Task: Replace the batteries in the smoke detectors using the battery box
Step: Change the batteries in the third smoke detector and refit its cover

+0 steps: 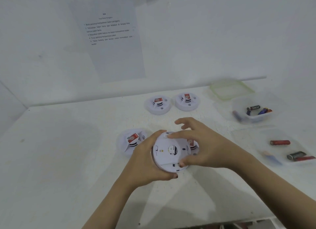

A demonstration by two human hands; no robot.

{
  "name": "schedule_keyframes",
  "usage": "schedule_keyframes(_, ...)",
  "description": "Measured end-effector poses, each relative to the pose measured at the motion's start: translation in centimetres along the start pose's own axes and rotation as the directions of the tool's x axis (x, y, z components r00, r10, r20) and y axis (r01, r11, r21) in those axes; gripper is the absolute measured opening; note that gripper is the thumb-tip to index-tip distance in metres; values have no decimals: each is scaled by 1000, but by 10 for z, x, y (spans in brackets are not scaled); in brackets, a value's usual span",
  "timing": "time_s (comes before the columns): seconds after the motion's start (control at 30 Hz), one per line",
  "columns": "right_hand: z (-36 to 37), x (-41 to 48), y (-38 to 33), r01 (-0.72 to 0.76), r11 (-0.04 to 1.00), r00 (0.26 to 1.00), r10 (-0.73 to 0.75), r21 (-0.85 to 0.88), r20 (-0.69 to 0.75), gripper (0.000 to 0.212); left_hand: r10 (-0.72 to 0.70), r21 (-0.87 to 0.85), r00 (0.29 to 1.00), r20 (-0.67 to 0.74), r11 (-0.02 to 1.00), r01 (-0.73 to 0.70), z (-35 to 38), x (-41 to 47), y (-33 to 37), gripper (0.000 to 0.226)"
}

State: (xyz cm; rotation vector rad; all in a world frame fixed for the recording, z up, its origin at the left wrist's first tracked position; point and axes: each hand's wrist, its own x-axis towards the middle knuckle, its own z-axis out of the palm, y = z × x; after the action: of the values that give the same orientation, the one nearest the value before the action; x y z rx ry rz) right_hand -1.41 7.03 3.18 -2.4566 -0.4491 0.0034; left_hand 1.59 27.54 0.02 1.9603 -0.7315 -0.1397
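Note:
I hold a round white smoke detector (168, 151) above the table with its back side up. My left hand (145, 162) grips its left rim and underside. My right hand (201, 145) pinches its right edge, forefinger near the top and thumb at the lower rim. Three more detectors stand on the table with red labels up: one at the left (132, 141), two at the back (158, 104) (187, 100). A further detector (192, 145) is mostly hidden behind my right hand. A clear battery box (253, 111) holds several batteries.
A green-rimmed lid (230, 90) lies behind the box. Loose batteries (280, 142) (296, 156) sit in a clear tray at the right edge. An instruction sheet (109, 39) hangs on the white wall. The table's front edge runs at the bottom right.

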Motion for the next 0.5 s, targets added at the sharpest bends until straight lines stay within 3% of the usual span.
schedule_keyframes(0.1,0,0,-8,78,971,997,-76,-224,19,63,-3,27,1000,16,1000,2,0,-2,-1,93)
schedule_keyframes(0.27,12,3,-10,131,918,991,-122,-374,46,58,18,62,1000,17,998,-19,4,-3,-2,87)
schedule_keyframes(0.5,22,-3,-13,142,942,990,-131,-303,57,57,15,47,1000,16,999,-16,7,-10,-7,83)
